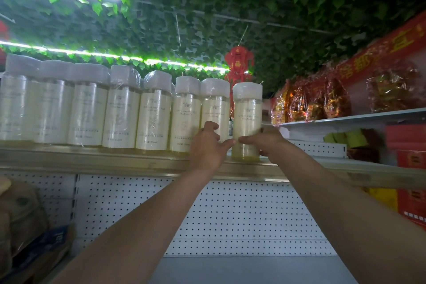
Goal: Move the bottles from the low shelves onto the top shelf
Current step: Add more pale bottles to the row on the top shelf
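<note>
A row of several pale yellow bottles with white caps and cream labels stands on the top shelf (115, 161). The rightmost bottle (247, 113) stands upright at the row's right end. My right hand (268, 143) wraps its lower part from the right, thumb across the front. My left hand (208, 145) rests against the neighbouring bottle (215, 104), fingers on its lower front and thumb reaching to the rightmost bottle.
White pegboard back panel (230, 214) and a grey lower shelf (242, 270) lie below. Red and gold packages (311, 101) sit on a shelf to the right, red boxes (410, 168) beneath. A red lantern (238, 64) hangs from the leafy ceiling. Sacks (20, 214) are at left.
</note>
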Demonstrator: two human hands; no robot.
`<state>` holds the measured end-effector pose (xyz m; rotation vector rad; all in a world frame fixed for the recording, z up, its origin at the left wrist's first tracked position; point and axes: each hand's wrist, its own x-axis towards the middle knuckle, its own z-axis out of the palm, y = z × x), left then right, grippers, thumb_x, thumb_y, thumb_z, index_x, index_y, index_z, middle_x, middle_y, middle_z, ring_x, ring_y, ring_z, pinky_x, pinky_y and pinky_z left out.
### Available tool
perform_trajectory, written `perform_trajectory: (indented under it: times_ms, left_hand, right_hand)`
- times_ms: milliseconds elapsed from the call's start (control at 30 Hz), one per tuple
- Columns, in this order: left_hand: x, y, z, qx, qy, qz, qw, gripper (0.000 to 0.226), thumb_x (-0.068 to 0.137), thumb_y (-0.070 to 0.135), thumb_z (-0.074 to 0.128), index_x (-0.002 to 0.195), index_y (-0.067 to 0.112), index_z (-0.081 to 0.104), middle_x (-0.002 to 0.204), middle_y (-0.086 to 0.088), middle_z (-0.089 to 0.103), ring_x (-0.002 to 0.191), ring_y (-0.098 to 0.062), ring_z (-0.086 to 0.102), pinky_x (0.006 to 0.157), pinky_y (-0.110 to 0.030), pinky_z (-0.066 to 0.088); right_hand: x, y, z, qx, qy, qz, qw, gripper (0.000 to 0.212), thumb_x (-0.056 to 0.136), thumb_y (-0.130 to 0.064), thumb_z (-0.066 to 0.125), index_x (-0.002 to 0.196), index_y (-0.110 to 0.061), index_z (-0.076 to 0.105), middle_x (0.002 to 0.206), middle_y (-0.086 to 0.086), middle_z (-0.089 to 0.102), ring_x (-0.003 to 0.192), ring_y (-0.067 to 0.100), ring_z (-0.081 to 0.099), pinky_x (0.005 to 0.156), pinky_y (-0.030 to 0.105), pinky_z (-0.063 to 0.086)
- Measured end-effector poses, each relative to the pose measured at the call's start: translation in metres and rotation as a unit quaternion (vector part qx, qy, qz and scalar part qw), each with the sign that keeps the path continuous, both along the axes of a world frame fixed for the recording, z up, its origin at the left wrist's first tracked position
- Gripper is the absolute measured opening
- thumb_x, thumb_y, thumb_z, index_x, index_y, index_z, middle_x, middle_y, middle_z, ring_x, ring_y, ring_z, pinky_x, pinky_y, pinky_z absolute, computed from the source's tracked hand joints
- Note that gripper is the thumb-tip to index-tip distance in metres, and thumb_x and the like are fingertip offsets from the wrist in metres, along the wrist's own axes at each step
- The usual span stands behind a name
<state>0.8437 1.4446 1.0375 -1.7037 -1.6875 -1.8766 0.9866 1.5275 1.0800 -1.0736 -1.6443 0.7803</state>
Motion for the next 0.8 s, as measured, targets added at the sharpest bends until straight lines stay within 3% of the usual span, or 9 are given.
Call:
perform_trajectory:
  times_ms: [133, 233, 400, 500, 600, 700, 800]
  left_hand:
    - [-0.006, -0.007, -0.001, 0.003, 0.000, -0.022, 1.000, 0.062, 0.081, 0.034, 0.082, 0.132, 0.015, 0.052, 0.112, -0.006, 0.065, 0.084, -0.010, 0.061, 0.075, -0.026, 0.051]
    - [-0.012, -0.015, 0.003, 0.007, -0.004, -0.030, 1.000, 0.064, 0.081, 0.033, 0.082, 0.135, 0.016, 0.051, 0.116, -0.006, 0.064, 0.092, -0.014, 0.064, 0.088, -0.038, 0.056]
    - [-0.013, -0.025, 0.016, 0.004, -0.017, -0.062, 0.998, 0.071, 0.082, 0.034, 0.081, 0.143, 0.020, 0.048, 0.125, -0.007, 0.062, 0.097, -0.016, 0.064, 0.088, -0.033, 0.054]
    - [-0.007, -0.030, 0.028, -0.002, -0.029, -0.079, 0.996, 0.076, 0.081, 0.038, 0.081, 0.146, 0.022, 0.045, 0.131, -0.009, 0.061, 0.106, -0.017, 0.061, 0.090, -0.031, 0.052]
    - [-0.002, -0.034, 0.039, -0.020, -0.036, -0.104, 0.994, 0.084, 0.077, 0.047, 0.082, 0.148, 0.026, 0.043, 0.132, -0.006, 0.063, 0.117, -0.020, 0.061, 0.097, -0.033, 0.051]
    - [0.000, -0.040, 0.044, -0.040, -0.038, -0.130, 0.990, 0.088, 0.073, 0.052, 0.083, 0.149, 0.032, 0.042, 0.130, -0.003, 0.066, 0.114, -0.020, 0.063, 0.102, -0.039, 0.051]
    - [-0.001, -0.048, 0.041, -0.033, -0.019, -0.111, 0.993, 0.084, 0.073, 0.049, 0.084, 0.146, 0.031, 0.046, 0.118, 0.004, 0.069, 0.106, -0.013, 0.065, 0.092, -0.030, 0.051]
  right_hand:
    - [-0.003, 0.004, -0.005, -0.008, 0.036, -0.013, 0.999, 0.061, 0.062, -0.021, 0.096, 0.115, -0.009, 0.066, 0.110, 0.010, 0.074, 0.098, 0.029, 0.072, 0.092, 0.048, 0.060]
    - [-0.005, -0.008, -0.005, 0.023, 0.075, -0.032, 0.996, 0.071, 0.063, -0.023, 0.097, 0.123, -0.009, 0.063, 0.118, 0.008, 0.072, 0.103, 0.030, 0.070, 0.095, 0.048, 0.058]
    - [0.004, -0.031, 0.017, 0.072, 0.190, 0.002, 0.979, 0.068, 0.072, -0.018, 0.092, 0.129, -0.009, 0.056, 0.122, 0.005, 0.066, 0.108, 0.029, 0.066, 0.097, 0.047, 0.056]
    - [0.007, -0.044, 0.031, 0.093, 0.175, 0.014, 0.980, 0.054, 0.069, -0.019, 0.093, 0.114, -0.014, 0.064, 0.118, 0.007, 0.072, 0.101, 0.028, 0.071, 0.093, 0.048, 0.058]
    - [0.007, -0.058, 0.037, 0.099, 0.148, 0.025, 0.984, 0.066, 0.062, -0.025, 0.096, 0.120, -0.012, 0.067, 0.109, 0.004, 0.076, 0.094, 0.025, 0.074, 0.089, 0.046, 0.060]
    - [0.006, -0.069, 0.035, 0.091, 0.142, 0.056, 0.984, 0.063, 0.061, -0.024, 0.096, 0.117, -0.012, 0.069, 0.101, 0.003, 0.078, 0.086, 0.023, 0.076, 0.082, 0.043, 0.063]
    - [0.000, -0.079, 0.029, 0.079, 0.144, 0.102, 0.981, 0.052, 0.067, -0.018, 0.093, 0.114, -0.013, 0.071, 0.098, 0.002, 0.079, 0.082, 0.018, 0.077, 0.069, 0.032, 0.062]
